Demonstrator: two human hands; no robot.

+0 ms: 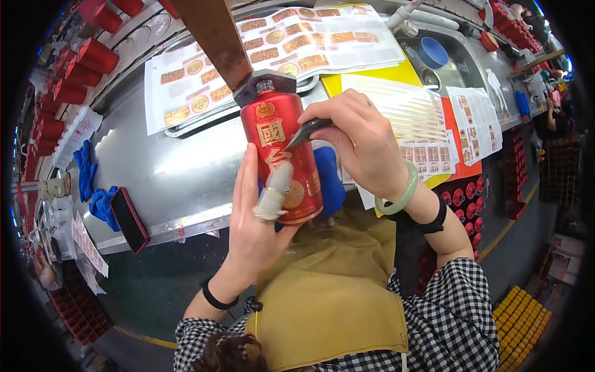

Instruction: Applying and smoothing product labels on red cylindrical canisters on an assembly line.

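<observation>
My left hand (257,214) grips a red bottle (282,155) with gold characters, holding it tilted over the edge of the metal workbench (167,167). Its thumb, wrapped in a white finger cot, presses on the bottle's front. My right hand (362,139) holds a small dark tool (308,131) with its tip against the gold label near the bottle's upper part. A pale green bangle sits on my right wrist. The bottle's neck touches a dark metal bracket hanging from a brown beam (214,37).
Sheets of gold stickers (260,49) lie on a tray behind the bottle; more sticker sheets (421,118) lie to the right. A black phone (129,218) and blue cloths (87,173) rest at the left. Red bottles (80,68) line the far left. A blue bowl (432,52) stands at the back right.
</observation>
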